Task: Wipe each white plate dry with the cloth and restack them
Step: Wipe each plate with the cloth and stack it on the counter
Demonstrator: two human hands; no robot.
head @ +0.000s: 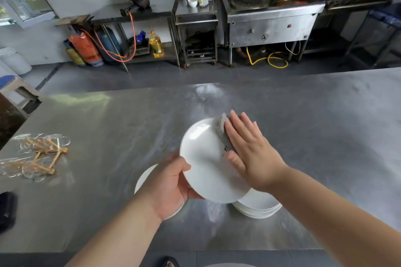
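My left hand [168, 182] grips the near-left rim of a white plate [206, 158] and holds it tilted above the steel table. My right hand [249, 149] lies flat with straight fingers on a grey cloth [223, 134], pressing it against the plate's right side. Most of the cloth is hidden under the palm. A stack of white plates [258, 207] sits on the table just below my right wrist. Another white plate [144, 176] lies on the table to the left, partly hidden behind my left hand.
The steel table [108, 201] runs across the view, its far edge near the floor. Wooden-stemmed pieces in clear wrap [38, 156] lie at its left. A dark object [7, 210] sits at the left edge. Stoves, gas cylinders and shelves stand across the aisle.
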